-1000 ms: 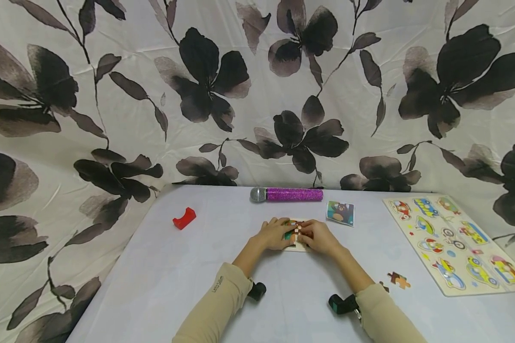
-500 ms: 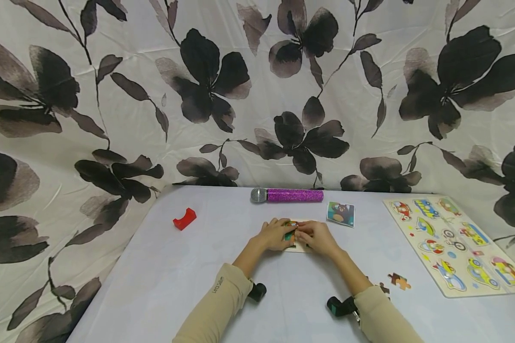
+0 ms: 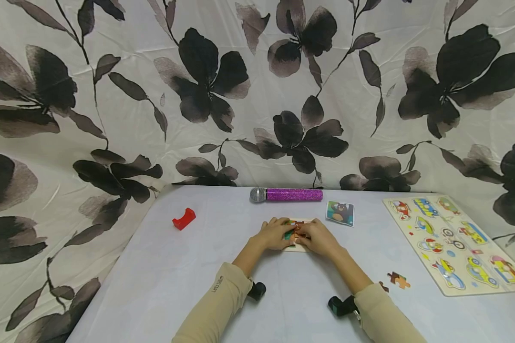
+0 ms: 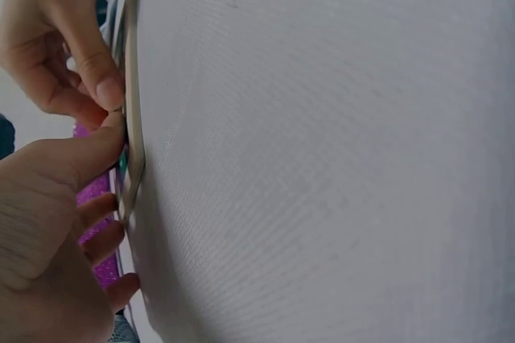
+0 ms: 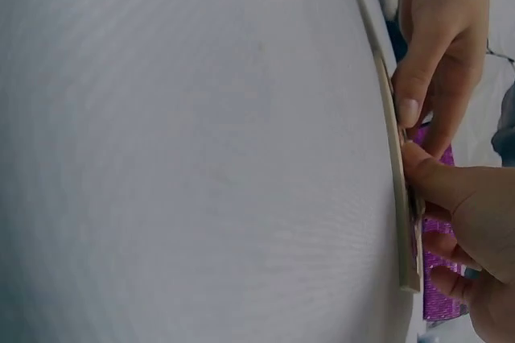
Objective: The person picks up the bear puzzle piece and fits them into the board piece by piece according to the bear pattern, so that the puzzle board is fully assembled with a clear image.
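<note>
A small wooden jigsaw puzzle board (image 3: pixel 302 248) with brown, orange and green pieces lies on the white table, partly covered by both hands. My left hand (image 3: pixel 274 234) rests over its left side, thumb on the pieces and the other fingers spread around the far left edge. From the right, my right hand (image 3: pixel 319 237) pinches a brown puzzle piece (image 3: pixel 300 226) with thumb and fingertips, close against the board. In the left wrist view the two thumbs meet just over the wooden board (image 4: pixel 135 109); the fingers hide most of the piece. The right wrist view shows the board (image 5: pixel 400 206) edge-on.
Loose puzzle pieces (image 3: pixel 399 280) lie near my right forearm. A purple glitter microphone (image 3: pixel 293 194) lies at the back, beside a bear picture card (image 3: pixel 340 213). A red curved block (image 3: pixel 184 218) sits at left, a large vehicle puzzle board (image 3: pixel 459 247) at right.
My right hand's fingers lift and shift slightly over the board, then come down again by the brown piece. The left hand stays in place.
</note>
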A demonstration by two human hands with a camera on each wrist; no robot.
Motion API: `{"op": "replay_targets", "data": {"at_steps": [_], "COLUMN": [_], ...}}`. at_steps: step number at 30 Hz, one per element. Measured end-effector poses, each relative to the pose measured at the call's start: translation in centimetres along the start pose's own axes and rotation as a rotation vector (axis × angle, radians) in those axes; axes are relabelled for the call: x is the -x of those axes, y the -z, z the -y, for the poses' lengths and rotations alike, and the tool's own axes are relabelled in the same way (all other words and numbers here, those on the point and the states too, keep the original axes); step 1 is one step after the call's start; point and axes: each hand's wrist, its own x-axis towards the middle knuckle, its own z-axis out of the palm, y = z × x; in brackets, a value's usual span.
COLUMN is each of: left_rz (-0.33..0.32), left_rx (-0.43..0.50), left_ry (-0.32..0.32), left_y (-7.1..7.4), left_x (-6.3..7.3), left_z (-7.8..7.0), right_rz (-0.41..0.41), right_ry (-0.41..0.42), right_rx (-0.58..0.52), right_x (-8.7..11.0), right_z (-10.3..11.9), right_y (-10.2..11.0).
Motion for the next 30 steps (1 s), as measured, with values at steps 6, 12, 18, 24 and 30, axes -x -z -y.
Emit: {"op": "replay_targets", "data": {"at_steps": [6, 12, 18, 24, 30], "left_rz": [-0.005, -0.004, -0.006, -0.001, 0.001], "left_rx": [0.003, 0.012, 0.010, 0.021, 0.008], "left_ry": [0.000, -0.001, 0.000, -0.002, -0.007], "left_y": [0.1, 0.2, 0.3, 0.2, 0.3], "left_x": [-0.1, -0.1, -0.1, 0.0, 0.2], "left_z": [0.1, 0.1, 0.2, 0.1, -0.2], "right_rz": [0.018, 0.043, 0.110, 0.162, 0.227], "right_ry": [-0.045, -0.092, -0.165, -0.189, -0.269], "right_rx": [0.036, 0.055, 0.063, 0.078, 0.090], "right_x": [0.0, 0.0, 0.0, 0.0, -0.2], "right_z": [0.0, 0.1, 0.6, 1.0, 1.2], "right_y": [0.0, 0.1, 0.1, 0.4, 0.9]}}
